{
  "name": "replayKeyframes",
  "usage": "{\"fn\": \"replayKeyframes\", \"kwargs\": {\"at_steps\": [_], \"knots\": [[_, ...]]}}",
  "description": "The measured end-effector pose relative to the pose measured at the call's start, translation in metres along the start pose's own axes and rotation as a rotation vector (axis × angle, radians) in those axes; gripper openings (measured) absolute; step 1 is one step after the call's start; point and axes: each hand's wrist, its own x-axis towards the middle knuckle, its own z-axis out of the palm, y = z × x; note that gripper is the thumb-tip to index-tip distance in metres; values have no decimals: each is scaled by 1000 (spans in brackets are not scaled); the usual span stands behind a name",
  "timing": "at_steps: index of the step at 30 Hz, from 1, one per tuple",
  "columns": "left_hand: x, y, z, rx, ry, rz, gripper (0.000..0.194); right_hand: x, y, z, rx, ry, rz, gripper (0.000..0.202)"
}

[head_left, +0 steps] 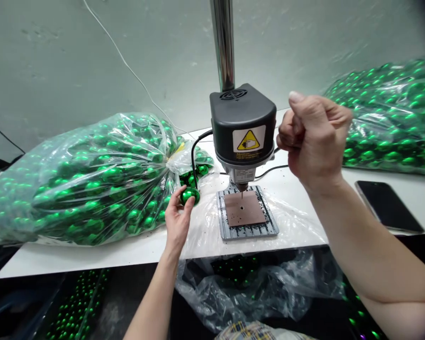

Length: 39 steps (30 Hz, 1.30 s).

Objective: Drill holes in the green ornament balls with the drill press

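My left hand (pixel 179 215) grips a shiny green ball (pixel 190 195) between thumb and fingers, at the mouth of a clear bag of such balls (pixel 92 189). To its right is a small bench drill press (pixel 242 125) with a black housing and a hand-warning label. Its thin bit points down at a brown square board (pixel 246 215) with a hole, lying on the slotted grey base (pixel 233 233). Dark shavings are scattered over both. My right hand (pixel 313 137) is closed in a fist beside the housing; anything inside its fingers is hidden.
Another clear bag of green balls (pixel 396 113) stands at the right, with a black phone (pixel 389 206) in front of it. Loose clear plastic (pixel 262 288) hangs off the table's front edge. A steel column (pixel 223 47) rises behind the drill. More green balls (pixel 78 302) lie below the table.
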Motion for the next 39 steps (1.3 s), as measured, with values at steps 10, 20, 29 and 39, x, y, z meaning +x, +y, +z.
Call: {"fn": "replayKeyframes", "kwargs": {"at_steps": [10,20,29,39], "knots": [[-37,-4,73,-597,-246,-495,72,2,2,-1,-85,-35,-15,52],[-20,-19,98,-328,-293,-258,60,4,6,-6,-162,-72,-32,59],[-28,-24,112,-13,-286,-39,54,3,4,-3,-158,-41,-29,61],[-37,-25,119,-2,-274,33,56,3,4,-4,-157,-35,-17,62]]}}
